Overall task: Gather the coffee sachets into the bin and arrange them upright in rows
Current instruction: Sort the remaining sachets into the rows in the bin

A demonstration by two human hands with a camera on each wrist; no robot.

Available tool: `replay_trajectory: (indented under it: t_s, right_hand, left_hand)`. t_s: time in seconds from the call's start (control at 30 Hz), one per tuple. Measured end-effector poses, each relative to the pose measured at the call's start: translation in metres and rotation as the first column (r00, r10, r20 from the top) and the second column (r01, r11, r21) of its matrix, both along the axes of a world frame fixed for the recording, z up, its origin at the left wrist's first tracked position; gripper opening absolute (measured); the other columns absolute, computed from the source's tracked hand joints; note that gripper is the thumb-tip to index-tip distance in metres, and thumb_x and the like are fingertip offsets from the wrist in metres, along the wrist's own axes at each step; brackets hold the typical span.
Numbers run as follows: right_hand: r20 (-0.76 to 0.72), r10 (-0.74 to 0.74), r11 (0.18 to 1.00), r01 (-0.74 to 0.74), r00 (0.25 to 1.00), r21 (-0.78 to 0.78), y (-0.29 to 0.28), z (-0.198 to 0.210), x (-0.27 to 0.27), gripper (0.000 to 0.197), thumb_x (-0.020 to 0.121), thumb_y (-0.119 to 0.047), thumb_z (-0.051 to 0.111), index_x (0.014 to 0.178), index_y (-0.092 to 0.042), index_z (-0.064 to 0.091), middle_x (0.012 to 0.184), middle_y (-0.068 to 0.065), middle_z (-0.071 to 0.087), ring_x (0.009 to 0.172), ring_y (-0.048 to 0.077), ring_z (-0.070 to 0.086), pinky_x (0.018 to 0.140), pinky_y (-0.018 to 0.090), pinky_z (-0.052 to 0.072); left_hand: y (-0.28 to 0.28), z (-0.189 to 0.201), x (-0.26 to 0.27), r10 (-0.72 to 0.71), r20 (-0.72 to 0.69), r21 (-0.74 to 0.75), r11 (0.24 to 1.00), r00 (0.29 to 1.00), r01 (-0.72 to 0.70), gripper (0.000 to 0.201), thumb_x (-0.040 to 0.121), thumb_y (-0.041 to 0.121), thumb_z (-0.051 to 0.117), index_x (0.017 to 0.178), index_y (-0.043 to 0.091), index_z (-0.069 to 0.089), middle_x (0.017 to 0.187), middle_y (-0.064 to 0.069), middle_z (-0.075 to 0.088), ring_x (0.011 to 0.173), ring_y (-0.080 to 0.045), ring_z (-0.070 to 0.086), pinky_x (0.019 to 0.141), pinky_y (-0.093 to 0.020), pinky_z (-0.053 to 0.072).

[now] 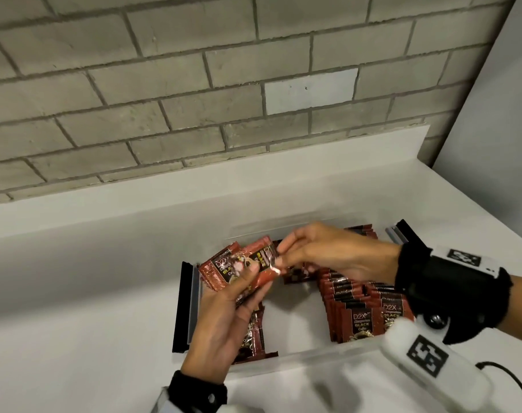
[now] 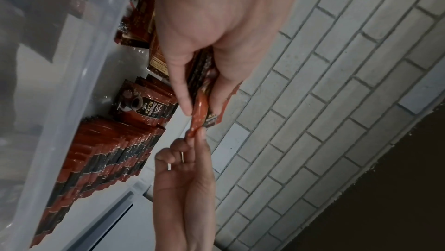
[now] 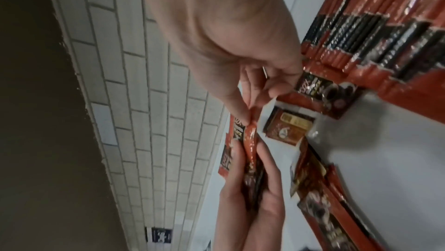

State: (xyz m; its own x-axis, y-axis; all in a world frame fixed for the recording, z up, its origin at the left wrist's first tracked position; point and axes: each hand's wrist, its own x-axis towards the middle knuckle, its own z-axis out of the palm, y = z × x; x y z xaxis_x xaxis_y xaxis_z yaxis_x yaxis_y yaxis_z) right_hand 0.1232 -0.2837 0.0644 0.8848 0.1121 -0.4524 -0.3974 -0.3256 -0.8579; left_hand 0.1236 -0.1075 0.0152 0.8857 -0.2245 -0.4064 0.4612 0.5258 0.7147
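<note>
Over a clear plastic bin [image 1: 298, 363] with black clip handles, which stands on the white worktop [image 1: 89, 278] below a grey brick wall [image 1: 164, 84], both hands work above the bin's left half. The left hand [image 1: 224, 320], at about 8 o'clock from the bin's middle, has its fingers and thumb curled round a small fanned stack of red and black foil coffee sachets [image 1: 224, 268], the printed faces turned up toward the head camera. The right hand [image 1: 322, 254] reaches in from 3 o'clock and pinches the top edge of the frontmost red foil sachet [image 1: 265, 259] of that stack between thumb and fingertips [image 3: 243, 110]; the other fingers are loosely bent. In the wrist views this sachet shows edge-on [image 2: 198, 114], caught between the two hands.

Inside the bin, at 4 o'clock, two packed rows of upright sachets [image 1: 355, 311] stand side by side against the right wall, faces toward the near side. More upright sachets [image 1: 361, 231] show at 1 o'clock behind the right hand. A few loose sachets [image 1: 255, 338] lie flat at 7 o'clock under the left wrist, and one or two more [image 3: 289, 127] lie flat near the bin's middle, though blur makes their count uncertain. The bin floor between the rows and the loose ones is bare white.

Black wrist straps with white marker blocks [image 1: 426, 353] sit on both forearms
</note>
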Motion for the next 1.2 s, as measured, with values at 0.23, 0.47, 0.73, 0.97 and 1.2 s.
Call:
replay_trajectory:
  t_s: [0.23,0.47,0.73,0.97,1.2]
  right_hand:
    - [0.26,0.135,0.922,-0.026,0.956,-0.385,-0.039,0.008,0.028,0.012,0.085,-0.016,0.07,0.097,-0.014,0.072,0.093,-0.006,0.072,0.087,0.005,0.063,0.076,0.019,0.046]
    - [0.186,0.426,0.71,-0.199,0.886,-0.676,-0.03,-0.025,0.032,0.008,0.085,-0.011,0.07,0.092,-0.011,0.072,0.089,0.001,0.072,0.08,0.009,0.064,0.073,0.016,0.046]
    - [0.197,0.514,0.585,-0.174,0.835,-0.792,-0.027,-0.022,0.033,0.011,0.088,-0.01,0.065,0.097,-0.011,0.071,0.097,0.003,0.068,0.088,0.017,0.063,0.078,0.03,0.052]
    - [0.296,0.423,0.686,-0.089,0.856,-0.722,-0.036,-0.017,0.036,0.012,0.086,-0.017,0.07,0.097,-0.011,0.072,0.094,0.003,0.07,0.083,0.016,0.064,0.078,0.03,0.052]
    - [0.209,0.361,0.874,-0.252,0.909,-0.414,-0.027,0.004,0.02,0.026,0.084,-0.032,0.071,0.102,-0.015,0.072,0.089,-0.01,0.072,0.063,-0.002,0.061,0.067,0.01,0.048]
  left_hand:
    - [0.001,0.001,-0.003,-0.033,-0.051,0.035,0.999,0.998,0.035,0.01,0.086,0.006,0.061,0.088,-0.003,0.064,0.092,-0.024,0.071,0.094,-0.036,0.068,0.08,-0.042,0.059]
    - [0.002,0.004,-0.004,-0.074,-0.084,0.011,0.997,0.994,0.075,0.024,0.091,0.007,0.053,0.072,0.0,0.067,0.084,-0.025,0.069,0.094,-0.041,0.068,0.079,-0.046,0.058]
    - [0.003,-0.006,-0.002,-0.121,-0.106,0.174,0.975,0.987,0.138,0.024,0.077,0.007,0.071,0.098,-0.004,0.066,0.101,-0.026,0.069,0.094,-0.033,0.069,0.073,-0.041,0.059]
    - [0.002,-0.005,-0.002,-0.209,-0.074,0.226,0.949,0.975,0.221,0.035,0.074,0.002,0.074,0.107,-0.002,0.065,0.098,-0.019,0.073,0.084,-0.027,0.073,0.074,-0.041,0.06]
    - [0.0,-0.005,-0.003,-0.27,-0.053,0.277,0.921,0.962,0.273,0.041,0.064,0.007,0.077,0.103,0.002,0.066,0.097,-0.019,0.073,0.084,-0.027,0.073,0.071,-0.038,0.061]
